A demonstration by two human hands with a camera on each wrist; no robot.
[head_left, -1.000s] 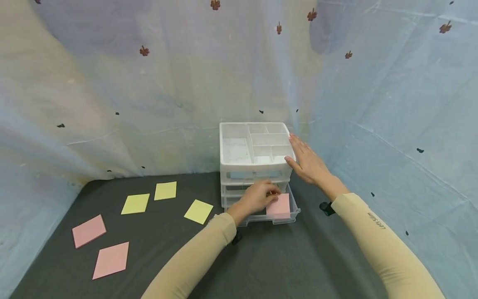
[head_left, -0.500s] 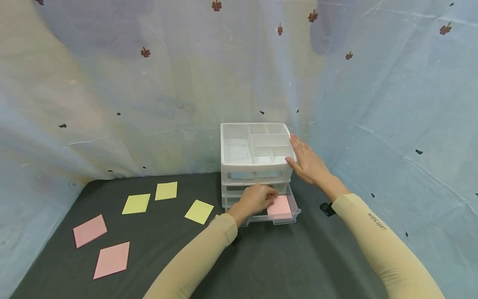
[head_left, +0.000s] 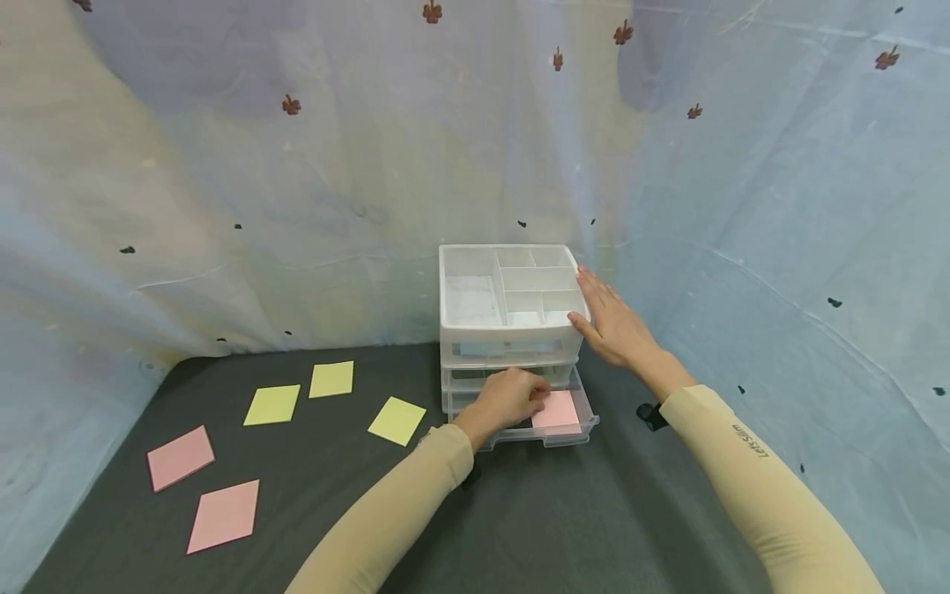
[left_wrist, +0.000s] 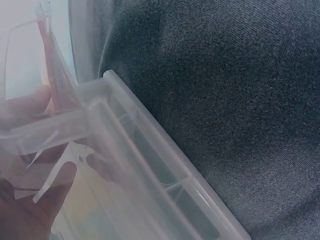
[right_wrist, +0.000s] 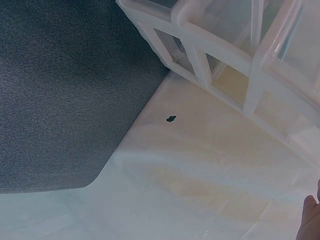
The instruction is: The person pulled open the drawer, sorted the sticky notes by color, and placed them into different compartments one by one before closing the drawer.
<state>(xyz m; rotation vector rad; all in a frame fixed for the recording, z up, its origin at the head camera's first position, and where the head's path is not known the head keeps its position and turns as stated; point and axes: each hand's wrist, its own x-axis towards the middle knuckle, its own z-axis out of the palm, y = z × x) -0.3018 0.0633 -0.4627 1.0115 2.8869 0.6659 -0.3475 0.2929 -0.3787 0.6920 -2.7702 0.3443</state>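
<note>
A white plastic desk organizer (head_left: 445, 330) stands at the back of the dark-covered table, one lower clear drawer (head_left: 567, 440) pulled out toward me. Inside it, a pink sticky note pad (head_left: 558, 412) lies at the right front. My left hand (head_left: 508, 398) reaches into this drawer, fingers bent, fingertips right at the pad's left edge; I cannot tell whether they pinch it. In the left wrist view the pink pad (left_wrist: 49, 65) appears edge-on beside the fingers. My right hand (head_left: 612, 326) rests with straight fingers along the organizer's right upper rim.
Three yellow sticky notes (head_left: 397, 421) lie left of the organizer. Two pink sticky note pads (head_left: 224, 516) lie farther left. Divided compartments (head_left: 475, 301) form the organizer's top, and a light blue patch shows through an upper drawer. Patterned sheeting (head_left: 356, 181) hangs behind.
The pink pad in the drawer has settled slightly lower and flatter. My left fingers have shifted a little left and down along its edge. The right hand has stayed on the organizer.
</note>
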